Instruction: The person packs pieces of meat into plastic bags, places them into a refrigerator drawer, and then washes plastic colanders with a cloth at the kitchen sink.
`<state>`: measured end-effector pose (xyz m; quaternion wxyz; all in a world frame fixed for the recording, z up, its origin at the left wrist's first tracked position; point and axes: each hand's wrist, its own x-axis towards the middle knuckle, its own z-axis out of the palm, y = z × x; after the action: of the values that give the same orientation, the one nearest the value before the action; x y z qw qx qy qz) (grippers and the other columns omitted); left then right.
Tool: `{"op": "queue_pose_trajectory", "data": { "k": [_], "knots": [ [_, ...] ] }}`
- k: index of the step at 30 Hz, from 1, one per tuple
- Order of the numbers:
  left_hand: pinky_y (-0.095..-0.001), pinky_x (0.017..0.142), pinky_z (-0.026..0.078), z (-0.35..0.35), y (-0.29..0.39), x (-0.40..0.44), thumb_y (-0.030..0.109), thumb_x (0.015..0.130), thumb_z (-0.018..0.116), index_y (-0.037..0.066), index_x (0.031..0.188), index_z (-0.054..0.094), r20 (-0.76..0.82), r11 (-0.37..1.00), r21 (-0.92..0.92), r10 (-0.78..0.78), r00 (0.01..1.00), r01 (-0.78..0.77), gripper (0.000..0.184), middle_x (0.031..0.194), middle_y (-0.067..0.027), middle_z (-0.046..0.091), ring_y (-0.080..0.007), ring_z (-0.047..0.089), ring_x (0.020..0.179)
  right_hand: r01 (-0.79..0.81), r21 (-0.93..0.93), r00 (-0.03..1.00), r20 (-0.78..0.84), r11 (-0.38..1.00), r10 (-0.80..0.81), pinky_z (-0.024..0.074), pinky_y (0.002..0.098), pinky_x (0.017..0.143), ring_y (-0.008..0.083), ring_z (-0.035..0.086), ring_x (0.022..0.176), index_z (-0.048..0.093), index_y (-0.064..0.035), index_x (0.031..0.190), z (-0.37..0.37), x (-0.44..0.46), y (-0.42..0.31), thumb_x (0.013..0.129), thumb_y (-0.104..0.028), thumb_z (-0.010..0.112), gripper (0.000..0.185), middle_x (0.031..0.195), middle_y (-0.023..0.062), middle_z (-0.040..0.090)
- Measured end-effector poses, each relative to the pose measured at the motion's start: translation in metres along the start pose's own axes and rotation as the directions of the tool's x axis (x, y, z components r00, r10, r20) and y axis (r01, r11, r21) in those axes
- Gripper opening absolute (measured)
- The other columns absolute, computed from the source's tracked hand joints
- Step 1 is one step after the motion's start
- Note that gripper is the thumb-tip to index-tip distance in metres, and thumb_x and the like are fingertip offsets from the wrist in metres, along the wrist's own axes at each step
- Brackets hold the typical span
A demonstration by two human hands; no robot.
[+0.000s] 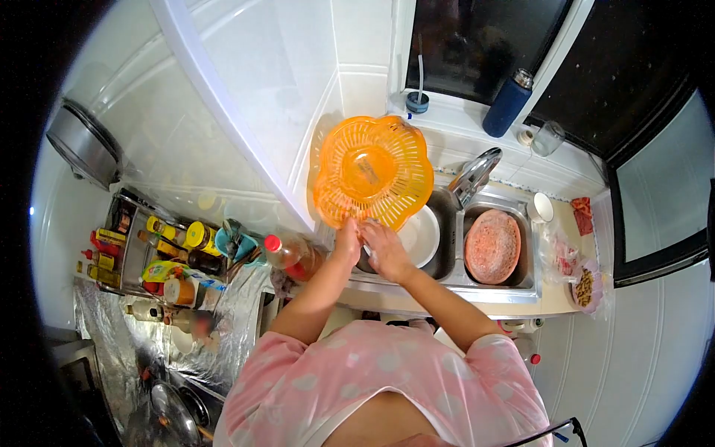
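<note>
An orange slotted plastic basket [370, 171] is tipped up against the tiled wall, left of the faucet. My left hand [347, 241] and my right hand [383, 249] meet at its near rim, fingers close together. What the fingers hold, if anything, is too small to make out. Behind my right hand, a white bowl [423, 237] sits in the left sink basin. The right basin holds an oval pinkish-orange tub [492, 246] with foamy contents.
A chrome faucet [475, 176] rises behind the basins. A red-capped bottle [292, 257] stands left of my left hand. A white cup [541, 208] and a plastic bag [560, 255] lie right of the sink. A blue flask [508, 104] stands on the sill.
</note>
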<state>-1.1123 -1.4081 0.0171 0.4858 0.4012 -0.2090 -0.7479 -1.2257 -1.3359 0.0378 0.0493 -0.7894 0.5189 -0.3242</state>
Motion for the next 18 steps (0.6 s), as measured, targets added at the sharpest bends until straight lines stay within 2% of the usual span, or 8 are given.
{"op": "queue_pose_trajectory", "data": {
  "k": [1, 2, 5, 9, 12, 14, 17, 18],
  "knots": [
    [-0.044, 0.083, 0.048, -0.01, -0.001, 0.006, 0.027, 0.09, 0.037, 0.004, 0.123, 0.043, 0.104, 0.995, 0.091, -0.052, 0.993, 0.042, 0.04, 0.118, -0.0122, 0.054, -0.025, 0.056, 0.102, 0.045, -0.081, 0.999, 0.022, 0.996, -0.044, 0.0319, 0.0453, 0.099, 0.0315, 0.041, 0.118, 0.049, -0.009, 0.119, 0.004, -0.009, 0.02, 0.073, -0.008, 0.054, 0.046, 0.124, 0.0139, 0.046],
    [-0.045, 0.084, 0.047, -0.005, 0.004, -0.002, 0.027, 0.09, 0.037, 0.005, 0.125, 0.041, 0.093, 0.994, 0.088, -0.067, 0.993, 0.058, 0.041, 0.119, -0.0125, 0.053, -0.0261, 0.056, 0.103, 0.093, -0.163, 0.995, 0.045, 0.982, -0.087, 0.0314, 0.0453, 0.099, 0.0306, 0.042, 0.117, 0.049, -0.0099, 0.117, 0.001, -0.014, 0.036, 0.073, -0.008, 0.054, 0.044, 0.122, 0.013, 0.047],
    [-0.0476, 0.087, 0.046, 0.014, 0.017, -0.022, 0.027, 0.091, 0.034, 0.006, 0.129, 0.036, 0.103, 0.991, 0.102, -0.101, 0.99, 0.091, 0.043, 0.123, -0.0133, 0.051, -0.0289, 0.054, 0.108, 0.008, -0.574, 0.992, 0.109, 0.819, 0.067, 0.0245, 0.0507, 0.103, 0.0259, 0.034, 0.125, 0.049, -0.0132, 0.12, -0.035, -0.014, 0.064, 0.082, -0.019, 0.048, 0.039, 0.127, 0.0091, 0.045],
    [-0.0482, 0.088, 0.046, 0.011, 0.013, -0.022, 0.026, 0.09, 0.032, 0.006, 0.129, 0.034, 0.126, 0.988, 0.121, -0.109, 0.986, 0.093, 0.044, 0.123, -0.0136, 0.051, -0.0297, 0.054, 0.109, -0.127, -0.582, 0.986, 0.015, 0.803, 0.167, 0.0196, 0.0527, 0.105, 0.0287, 0.036, 0.123, 0.048, -0.0077, 0.12, -0.047, -0.012, 0.075, 0.085, -0.018, 0.046, 0.037, 0.126, 0.012, 0.044],
    [-0.0474, 0.087, 0.047, 0.008, 0.001, -0.014, 0.025, 0.09, 0.033, 0.005, 0.127, 0.036, 0.133, 0.989, 0.095, -0.129, 0.983, 0.117, 0.043, 0.12, -0.0137, 0.053, -0.0294, 0.055, 0.106, -0.103, -0.411, 0.994, -0.069, 0.906, 0.082, 0.0227, 0.0505, 0.105, 0.0296, 0.038, 0.121, 0.048, -0.0046, 0.119, 0.017, -0.034, 0.083, 0.083, -0.013, 0.047, 0.037, 0.123, 0.0138, 0.046],
    [-0.0467, 0.087, 0.047, 0.006, -0.004, -0.009, 0.025, 0.089, 0.034, 0.004, 0.126, 0.037, 0.113, 0.984, 0.127, -0.14, 0.984, 0.126, 0.042, 0.118, -0.0137, 0.054, -0.029, 0.056, 0.104, -0.002, -0.339, 1.0, 0.023, 0.941, 0.01, 0.0293, 0.0463, 0.1, 0.0308, 0.043, 0.115, 0.049, -0.0018, 0.115, 0.004, -0.018, 0.019, 0.078, -0.007, 0.046, 0.037, 0.114, 0.0156, 0.05],
    [-0.0452, 0.085, 0.049, 0.006, -0.004, -0.006, 0.025, 0.089, 0.037, 0.004, 0.125, 0.037, 0.065, 0.975, 0.179, -0.148, 0.987, 0.135, 0.042, 0.116, -0.0135, 0.055, -0.028, 0.057, 0.102, -0.073, -0.095, 0.98, -0.193, 0.993, 0.053, 0.0307, 0.0471, 0.098, 0.0293, 0.045, 0.112, 0.049, -0.0021, 0.113, -0.003, -0.004, -0.015, 0.076, -0.008, 0.049, 0.038, 0.113, 0.0134, 0.051],
    [-0.0447, 0.084, 0.049, 0.005, -0.002, -0.005, 0.026, 0.089, 0.038, 0.005, 0.126, 0.037, 0.079, 0.976, 0.155, -0.164, 0.983, 0.15, 0.043, 0.116, -0.0134, 0.055, -0.0275, 0.057, 0.102, -0.033, -0.143, 0.997, -0.071, 0.989, 0.023, 0.0307, 0.0466, 0.099, 0.0283, 0.045, 0.112, 0.049, -0.0027, 0.113, -0.007, -0.004, -0.01, 0.076, -0.008, 0.049, 0.037, 0.114, 0.0123, 0.051]
  ]
}}
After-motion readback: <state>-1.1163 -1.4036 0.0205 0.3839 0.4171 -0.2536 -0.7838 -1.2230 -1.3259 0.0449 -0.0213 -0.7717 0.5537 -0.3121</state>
